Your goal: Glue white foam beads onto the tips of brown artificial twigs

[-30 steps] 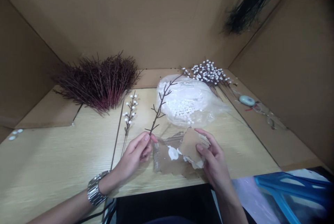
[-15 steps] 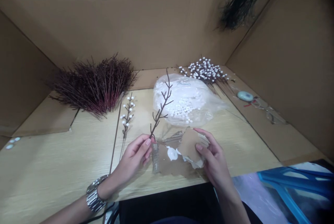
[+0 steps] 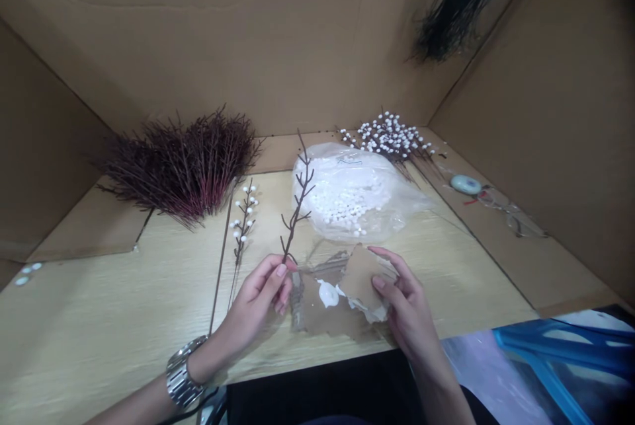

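Observation:
My left hand (image 3: 265, 289) pinches the lower end of a bare brown artificial twig (image 3: 297, 207), which stands nearly upright above the table. In my right hand (image 3: 407, 296) is a torn piece of cardboard (image 3: 364, 276), gripped between thumb and fingers at its right side. Beneath it lies a larger ragged cardboard sheet (image 3: 322, 319) with a blob of white paste (image 3: 328, 293) on it. A twig with white berries (image 3: 243, 220) rests on the table left of the bare one. Just behind the cardboard sits a clear plastic bag (image 3: 342, 193) full of small white balls.
A thick pile of bare brown twigs (image 3: 183, 167) lies at the back left, and a bunch of white-berried twigs (image 3: 387, 134) at the back right. A pale oval object (image 3: 465, 184) and a few loose white balls (image 3: 28, 273) lie near the sides. Cardboard walls (image 3: 223, 48) enclose the table.
The bare twig has swung slightly left and stands more upright in my left hand. My right hand and its cardboard piece look almost unmoved.

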### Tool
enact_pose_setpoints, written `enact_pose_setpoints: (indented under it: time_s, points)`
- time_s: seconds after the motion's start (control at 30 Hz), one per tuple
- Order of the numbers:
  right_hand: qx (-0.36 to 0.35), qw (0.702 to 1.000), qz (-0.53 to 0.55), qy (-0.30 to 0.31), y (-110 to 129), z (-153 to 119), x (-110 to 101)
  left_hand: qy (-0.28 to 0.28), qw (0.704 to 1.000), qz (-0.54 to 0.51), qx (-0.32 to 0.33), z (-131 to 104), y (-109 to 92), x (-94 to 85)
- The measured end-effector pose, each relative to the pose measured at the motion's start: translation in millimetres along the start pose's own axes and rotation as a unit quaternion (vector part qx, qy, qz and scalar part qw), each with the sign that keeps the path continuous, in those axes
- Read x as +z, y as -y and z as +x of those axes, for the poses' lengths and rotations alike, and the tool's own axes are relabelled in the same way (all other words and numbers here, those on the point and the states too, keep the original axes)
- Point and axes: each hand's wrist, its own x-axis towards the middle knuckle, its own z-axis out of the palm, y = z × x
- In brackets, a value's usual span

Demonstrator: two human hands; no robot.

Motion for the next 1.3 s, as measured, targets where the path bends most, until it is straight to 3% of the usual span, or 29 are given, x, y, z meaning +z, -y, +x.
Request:
enact_pose_setpoints:
  time_s: [0.73, 1.3]
  points:
    - [0.027, 1.000, -0.003, 0.000, -7.2, 1.0, -6.6, 0.071, 0.997, 0.025, -0.026, -4.7, -5.3, 7.7]
    - [0.027, 0.999, 0.002, -0.018, -6.8, 0.0, -4.9, 0.054, 0.998, 0.004, -0.026, -1.6, -1.8, 6.0]
